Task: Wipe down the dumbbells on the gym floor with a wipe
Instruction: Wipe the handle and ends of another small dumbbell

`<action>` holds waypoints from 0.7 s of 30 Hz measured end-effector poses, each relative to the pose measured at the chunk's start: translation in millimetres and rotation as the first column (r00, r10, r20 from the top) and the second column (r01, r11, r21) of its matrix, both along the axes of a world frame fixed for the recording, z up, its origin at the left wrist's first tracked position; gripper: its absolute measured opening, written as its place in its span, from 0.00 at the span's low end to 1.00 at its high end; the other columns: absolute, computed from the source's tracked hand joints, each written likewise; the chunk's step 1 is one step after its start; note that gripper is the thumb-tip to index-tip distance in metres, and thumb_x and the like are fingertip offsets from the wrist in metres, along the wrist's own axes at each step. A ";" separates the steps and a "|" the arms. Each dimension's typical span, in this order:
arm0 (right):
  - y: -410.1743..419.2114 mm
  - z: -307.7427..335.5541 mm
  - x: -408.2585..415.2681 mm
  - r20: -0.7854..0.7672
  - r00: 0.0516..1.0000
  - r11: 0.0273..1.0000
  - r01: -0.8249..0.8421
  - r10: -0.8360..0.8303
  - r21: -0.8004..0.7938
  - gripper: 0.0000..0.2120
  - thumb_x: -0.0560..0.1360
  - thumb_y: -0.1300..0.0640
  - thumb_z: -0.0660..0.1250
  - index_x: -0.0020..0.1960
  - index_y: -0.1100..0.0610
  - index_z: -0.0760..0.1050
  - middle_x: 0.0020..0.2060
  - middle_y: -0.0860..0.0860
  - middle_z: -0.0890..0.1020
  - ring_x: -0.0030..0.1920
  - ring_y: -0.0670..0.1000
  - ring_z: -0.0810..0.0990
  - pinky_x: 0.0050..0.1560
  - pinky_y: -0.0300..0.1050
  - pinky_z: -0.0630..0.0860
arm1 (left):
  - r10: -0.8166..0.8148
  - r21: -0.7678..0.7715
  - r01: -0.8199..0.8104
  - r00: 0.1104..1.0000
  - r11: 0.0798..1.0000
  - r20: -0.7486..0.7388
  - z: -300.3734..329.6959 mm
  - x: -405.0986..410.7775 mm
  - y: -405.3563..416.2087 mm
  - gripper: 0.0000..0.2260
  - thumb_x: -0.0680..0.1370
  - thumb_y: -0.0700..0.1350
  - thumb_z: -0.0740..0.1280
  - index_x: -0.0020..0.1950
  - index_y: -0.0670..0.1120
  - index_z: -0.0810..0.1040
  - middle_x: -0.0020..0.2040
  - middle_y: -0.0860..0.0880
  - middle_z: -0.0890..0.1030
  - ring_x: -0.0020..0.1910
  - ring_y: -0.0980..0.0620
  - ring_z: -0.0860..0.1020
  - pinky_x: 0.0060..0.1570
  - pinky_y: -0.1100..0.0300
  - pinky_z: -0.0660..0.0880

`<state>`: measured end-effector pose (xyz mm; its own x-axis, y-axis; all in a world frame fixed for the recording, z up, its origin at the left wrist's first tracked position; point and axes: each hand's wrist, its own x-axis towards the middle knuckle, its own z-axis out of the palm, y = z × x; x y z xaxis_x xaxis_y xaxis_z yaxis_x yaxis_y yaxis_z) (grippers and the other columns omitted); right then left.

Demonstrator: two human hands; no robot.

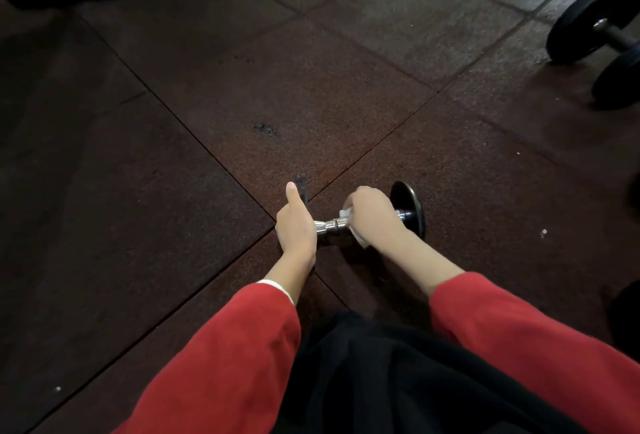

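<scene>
Head view, dumbbell: the small dumbbell [332, 225] lies on the gym floor [173, 191] at lower centre of the frame, just ahead of the person's knees.
Long axis: its chrome handle runs left to right across the frame; the black plate [412, 208] at the right end is plain, the left end is hidden behind the left hand.
Left hand: the left hand [296, 226] wraps the left end of the handle, thumb pointing up the frame, a grip clamped on the bar to steady it.
Right hand: the right hand [375, 217] is curled over the right part of the handle with the white wipe [349, 222] bunched beneath it, so this grip is clamped on wipe and bar together.
Bare stretch: the uncovered chrome lies between the two hands, directly left of the wipe.
Next move, my guess: slide the wipe leftward along the handle; the right hand is the nearer one.
Other dumbbell: a larger black dumbbell [595, 39] sits at upper right, well apart, probably awaiting its turn.
</scene>
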<state>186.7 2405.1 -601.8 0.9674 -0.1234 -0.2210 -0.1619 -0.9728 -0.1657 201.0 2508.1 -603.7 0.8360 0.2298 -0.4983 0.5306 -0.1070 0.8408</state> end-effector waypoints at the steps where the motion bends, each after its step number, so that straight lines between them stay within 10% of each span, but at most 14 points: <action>1: -2.9 2.4 -1.4 -0.002 1.000 1.000 0.005 -0.005 -0.014 0.13 0.78 0.56 0.60 0.57 0.61 0.78 0.55 0.59 0.79 0.57 0.58 0.77 0.58 0.47 0.70 | 0.002 -0.001 -0.002 1.000 1.000 -0.001 1.0 0.3 -0.1 0.22 0.80 0.58 0.51 0.39 0.43 0.72 0.46 0.46 0.75 0.47 0.47 0.73 0.52 0.55 0.67; 11: -11.0 -3.8 -38.6 0.091 0.991 0.989 0.105 -0.095 -0.107 0.13 0.78 0.66 0.54 0.56 0.62 0.74 0.55 0.57 0.75 0.57 0.58 0.71 0.56 0.48 0.69 | 0.007 0.001 -0.007 1.000 1.000 -0.002 4.8 -0.9 -1.4 0.22 0.81 0.57 0.52 0.31 0.47 0.65 0.34 0.52 0.70 0.44 0.48 0.71 0.48 0.58 0.64; 15: -0.6 -6.4 -50.0 0.172 0.984 0.961 0.080 -0.034 -0.266 0.09 0.66 0.67 0.61 0.38 0.62 0.81 0.33 0.56 0.78 0.34 0.54 0.77 0.35 0.45 0.75 | 0.007 0.010 -0.007 1.000 1.000 0.006 3.4 -0.7 -1.4 0.22 0.81 0.57 0.52 0.31 0.47 0.67 0.34 0.53 0.70 0.43 0.48 0.71 0.47 0.58 0.63; 21: 11.5 -31.1 -69.6 0.178 0.984 0.936 0.071 -0.008 -0.346 0.25 0.70 0.68 0.48 0.64 0.68 0.73 0.48 0.57 0.79 0.41 0.53 0.76 0.47 0.43 0.75 | 0.012 0.008 -0.012 1.000 1.000 0.022 0.6 -0.3 -1.8 0.22 0.81 0.57 0.52 0.31 0.47 0.68 0.34 0.53 0.71 0.45 0.47 0.72 0.48 0.58 0.64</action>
